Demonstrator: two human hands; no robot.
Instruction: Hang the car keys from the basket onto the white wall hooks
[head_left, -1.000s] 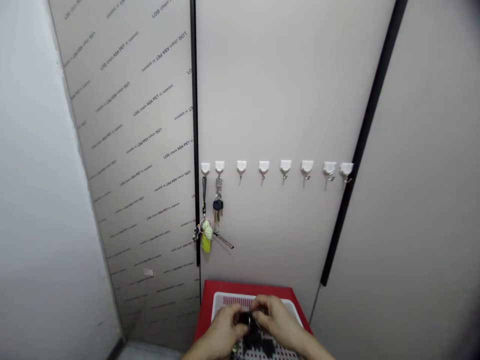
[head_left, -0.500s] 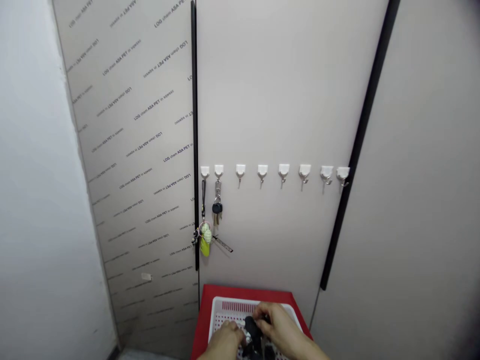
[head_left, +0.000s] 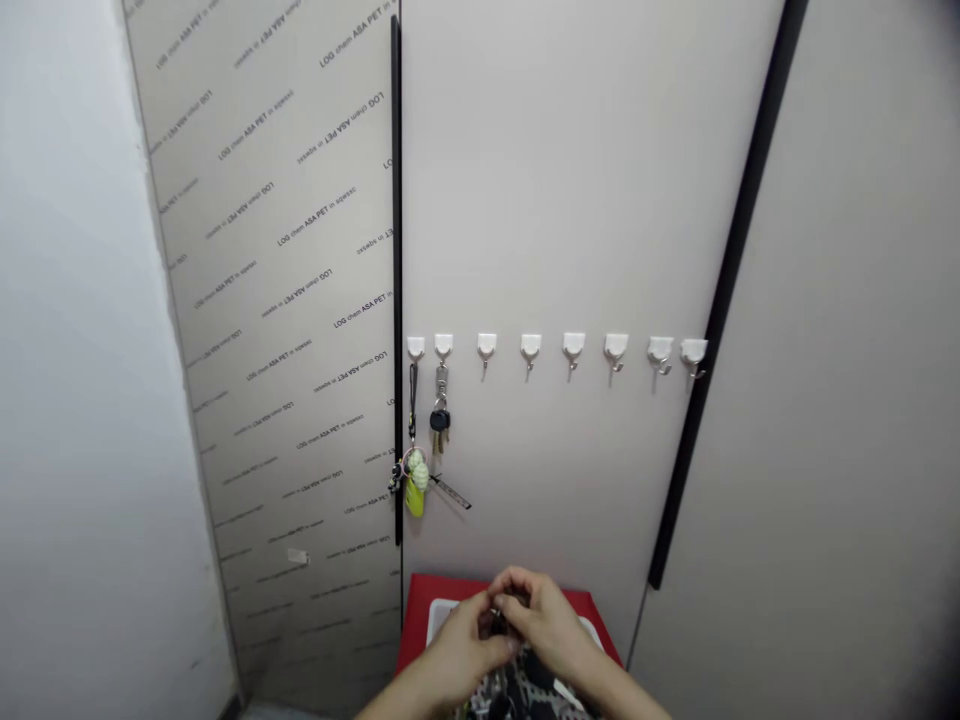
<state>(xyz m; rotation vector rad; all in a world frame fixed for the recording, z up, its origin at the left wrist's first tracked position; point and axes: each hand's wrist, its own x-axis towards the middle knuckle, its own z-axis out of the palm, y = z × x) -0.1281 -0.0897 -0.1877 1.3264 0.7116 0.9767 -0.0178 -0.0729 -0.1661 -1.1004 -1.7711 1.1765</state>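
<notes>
My left hand (head_left: 463,640) and my right hand (head_left: 549,622) meet above a white perforated basket (head_left: 442,618), with their fingertips pinching a small dark metal item (head_left: 496,622), probably a key ring, mostly hidden by my fingers. Below my hands, a pile of black key fobs (head_left: 517,692) lies in the basket. Beyond them, eight white adhesive hooks (head_left: 551,346) run across the pale wall. A key with a black head (head_left: 440,420) hangs from the second hook, and a yellow-green charm (head_left: 415,497) hangs on a cord from the first.
The basket sits on a red surface (head_left: 495,588) against the wall. A black vertical strip (head_left: 397,280) runs beside the hooks, and another (head_left: 727,290) lies to the right. A printed film-covered panel (head_left: 285,280) forms the left side.
Both hands have risen above the basket and come closer together, now covering more of its rim. The view has shifted slightly, and the hanging keys and charm look unchanged.
</notes>
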